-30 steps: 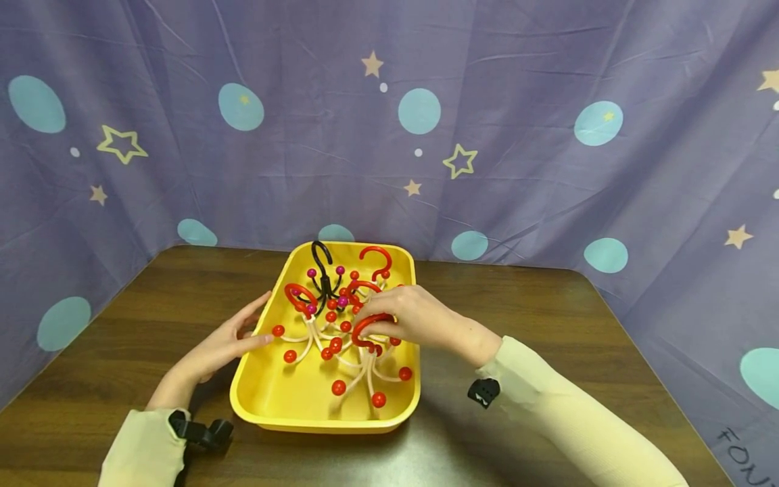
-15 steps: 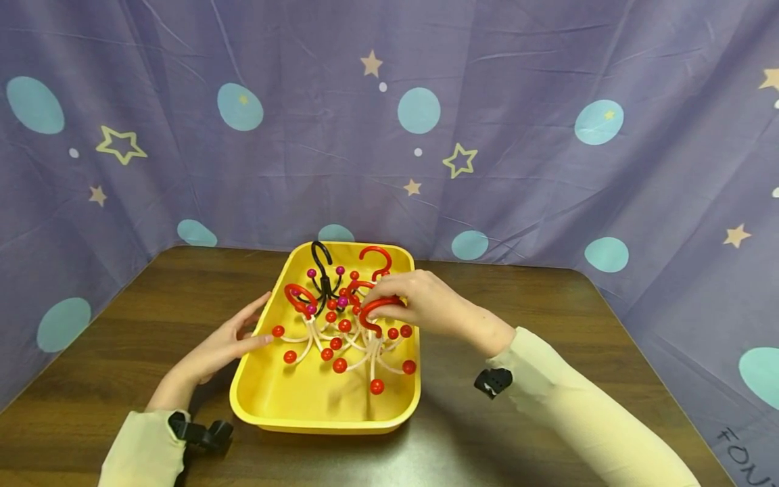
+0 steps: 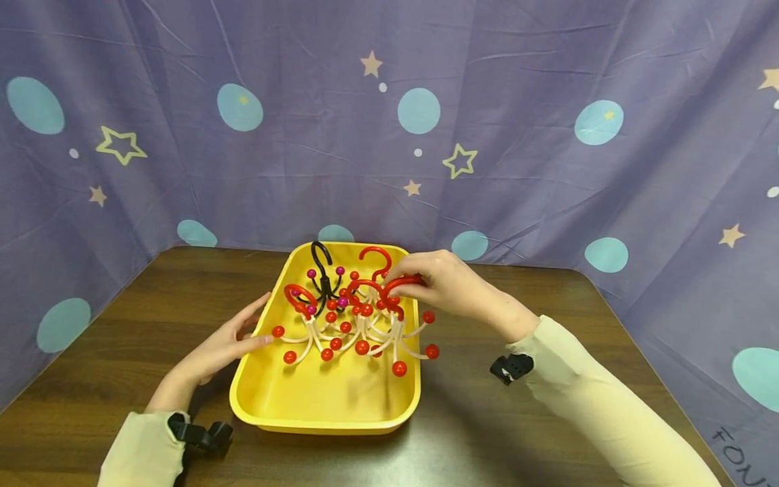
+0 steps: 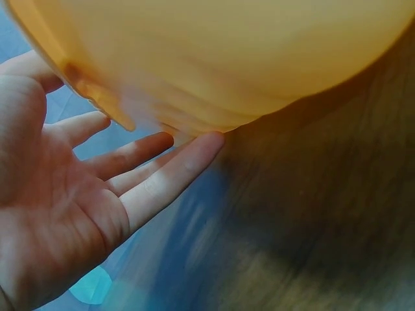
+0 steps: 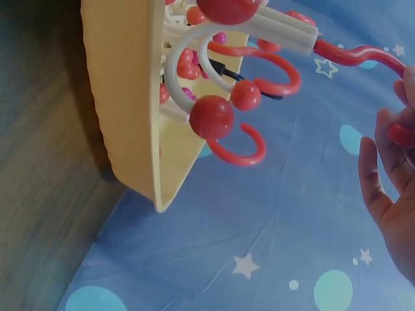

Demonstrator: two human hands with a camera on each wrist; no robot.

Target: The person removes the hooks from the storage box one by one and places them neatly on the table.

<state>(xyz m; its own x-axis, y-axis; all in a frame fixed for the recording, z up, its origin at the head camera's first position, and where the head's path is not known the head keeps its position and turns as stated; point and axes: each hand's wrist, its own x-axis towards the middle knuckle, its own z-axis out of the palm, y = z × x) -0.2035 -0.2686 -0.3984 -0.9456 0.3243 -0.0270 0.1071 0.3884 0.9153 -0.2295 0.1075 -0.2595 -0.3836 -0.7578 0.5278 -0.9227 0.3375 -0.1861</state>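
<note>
In the head view my right hand (image 3: pixel 444 287) pinches the red hook of a hanger (image 3: pixel 397 330) with curved white arms ending in red balls. That hanger is lifted above the right rim of a yellow bin (image 3: pixel 292 410), some balls beyond it. The right wrist view shows its white stem (image 5: pixel 285 30) close up, the fingers (image 5: pixel 371 175) partly cut off. My left hand (image 3: pixel 222 347) lies at the bin's left side, thumb over the rim. In the left wrist view its fingers (image 4: pixel 162 184) are extended, tips against the outer wall.
Inside the bin stand other hangers with red hooks, one at the left (image 3: pixel 312 328) and others behind, plus a black hanger (image 3: pixel 325 281) with magenta balls. The bin rests on a dark wooden table (image 3: pixel 511 412). A purple patterned curtain (image 3: pixel 341 149) hangs behind.
My right hand has raised the hanger and moved it rightward and away from me, from inside the bin to over its right rim. The left hand and bin have stayed still.
</note>
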